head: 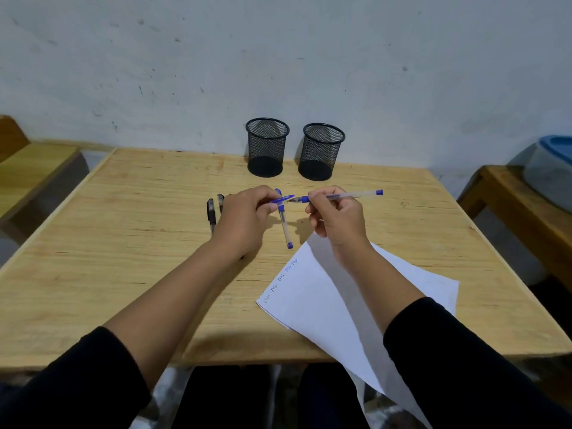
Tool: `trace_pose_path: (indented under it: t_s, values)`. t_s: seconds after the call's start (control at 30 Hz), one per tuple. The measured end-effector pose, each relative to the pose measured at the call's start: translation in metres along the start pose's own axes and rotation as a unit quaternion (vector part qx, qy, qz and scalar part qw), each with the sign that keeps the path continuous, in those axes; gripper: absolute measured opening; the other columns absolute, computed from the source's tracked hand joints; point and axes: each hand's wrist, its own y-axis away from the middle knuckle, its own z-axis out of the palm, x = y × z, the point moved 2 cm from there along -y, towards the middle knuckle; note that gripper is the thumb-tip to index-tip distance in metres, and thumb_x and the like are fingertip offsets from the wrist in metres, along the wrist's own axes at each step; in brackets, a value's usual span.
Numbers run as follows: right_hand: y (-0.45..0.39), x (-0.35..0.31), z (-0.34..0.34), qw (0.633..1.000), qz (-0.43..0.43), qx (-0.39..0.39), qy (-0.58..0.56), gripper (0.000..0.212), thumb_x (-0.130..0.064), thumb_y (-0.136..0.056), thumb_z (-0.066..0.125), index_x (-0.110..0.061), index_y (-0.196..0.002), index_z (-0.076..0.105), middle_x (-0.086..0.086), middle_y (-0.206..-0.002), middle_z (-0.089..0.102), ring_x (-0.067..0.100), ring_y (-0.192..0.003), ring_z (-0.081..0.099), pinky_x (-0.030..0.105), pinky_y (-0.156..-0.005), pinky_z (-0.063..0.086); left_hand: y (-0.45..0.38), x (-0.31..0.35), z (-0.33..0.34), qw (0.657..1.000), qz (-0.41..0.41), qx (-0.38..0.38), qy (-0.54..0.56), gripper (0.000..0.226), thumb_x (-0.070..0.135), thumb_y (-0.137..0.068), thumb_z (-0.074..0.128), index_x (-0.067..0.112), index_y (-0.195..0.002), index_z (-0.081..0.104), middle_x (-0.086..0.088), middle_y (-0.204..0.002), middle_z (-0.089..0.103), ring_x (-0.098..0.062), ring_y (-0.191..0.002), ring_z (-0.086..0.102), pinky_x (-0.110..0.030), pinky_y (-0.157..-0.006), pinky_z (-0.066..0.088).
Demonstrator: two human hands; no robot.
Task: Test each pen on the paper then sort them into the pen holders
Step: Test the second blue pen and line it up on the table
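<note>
My right hand (335, 216) pinches an uncapped blue pen (340, 197) mid-barrel above the counter (123, 243); my left hand (244, 219) grips its cap (282, 199). The pen looks light, stiff and smooth, so I would grip near the tip. The paper (325, 298) lies near right.

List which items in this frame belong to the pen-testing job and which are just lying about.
Job: blue pen in right hand; cap in left hand; second blue pen; black pens; paper; two mesh holders.

Bystanders: blue-lidded tub; side bench.
</note>
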Motion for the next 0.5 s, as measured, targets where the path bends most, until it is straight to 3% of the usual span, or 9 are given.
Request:
trace_pose_path:
  t_s: [0.17, 0.3, 0.43, 0.5]
  values:
    - [0.006, -0.009, -0.003, 1.000, -0.008, -0.020, 0.007, 0.016, -0.009, -0.088, 0.059, -0.015, -0.074, 0.057, 0.000, -0.059, 0.058, 0.008, -0.041, 0.043, 0.016, -0.042, 0.031, 0.010, 0.016, -0.005, 1.000, 0.013, 0.001, 0.027, 0.018, 0.010, -0.090, 0.055, 0.015, -0.098, 0.070, 0.001, -0.081, 0.063, -0.003, -0.067, 0.050, 0.004, -0.056, 0.034]
    - [0.012, -0.014, -0.002, 0.998, -0.021, -0.051, 0.015, 0.017, -0.009, -0.090, 0.058, -0.015, -0.074, 0.058, -0.001, -0.057, 0.059, 0.006, -0.042, 0.044, 0.017, -0.045, 0.031, 0.016, 0.027, -0.008, 0.999, 0.032, 0.008, 0.013, 0.018, 0.011, -0.089, 0.056, 0.016, -0.097, 0.071, -0.002, -0.079, 0.066, -0.004, -0.065, 0.049, 0.001, -0.059, 0.033]
    - [0.020, -0.014, -0.005, 0.997, -0.026, -0.074, -0.011, 0.015, -0.007, -0.090, 0.057, -0.013, -0.076, 0.057, -0.003, -0.053, 0.057, 0.005, -0.041, 0.044, 0.018, -0.046, 0.031, 0.023, 0.034, -0.011, 0.998, 0.055, 0.024, -0.016, 0.018, 0.008, -0.089, 0.056, 0.015, -0.095, 0.071, -0.006, -0.085, 0.071, -0.014, -0.077, 0.056, -0.014, -0.062, 0.031]
    - [0.026, -0.008, -0.006, 0.996, -0.013, -0.080, -0.036, 0.017, -0.007, -0.091, 0.057, -0.013, -0.075, 0.056, -0.001, -0.054, 0.056, 0.006, -0.042, 0.044, 0.018, -0.044, 0.031, 0.027, 0.034, -0.012, 0.997, 0.069, 0.021, -0.032, 0.018, 0.007, -0.088, 0.056, 0.014, -0.095, 0.072, -0.005, -0.086, 0.071, -0.012, -0.077, 0.055, -0.010, -0.061, 0.032]
